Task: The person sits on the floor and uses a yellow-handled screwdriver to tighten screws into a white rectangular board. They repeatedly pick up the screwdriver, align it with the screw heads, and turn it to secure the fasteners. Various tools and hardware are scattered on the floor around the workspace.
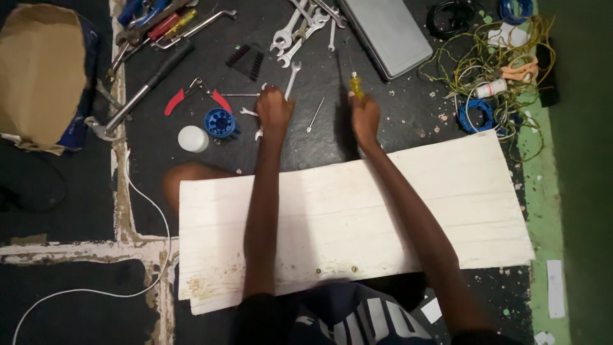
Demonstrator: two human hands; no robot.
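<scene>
While upright in the right hand, screwdriver points up.

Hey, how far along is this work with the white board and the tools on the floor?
Early, it seems. Done: the white board lies flat across the lap, a few small fasteners showing near its close edge. In hand: the right hand grips a yellow-handled screwdriver; the left hand rests on the wrenches on the floor. Left: neither tool touches the board yet.

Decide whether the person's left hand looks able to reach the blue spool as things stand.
Probably yes. The left hand rests among spanners just right of the blue spool, with only bare dark floor between them and nothing lying across the way.
</scene>
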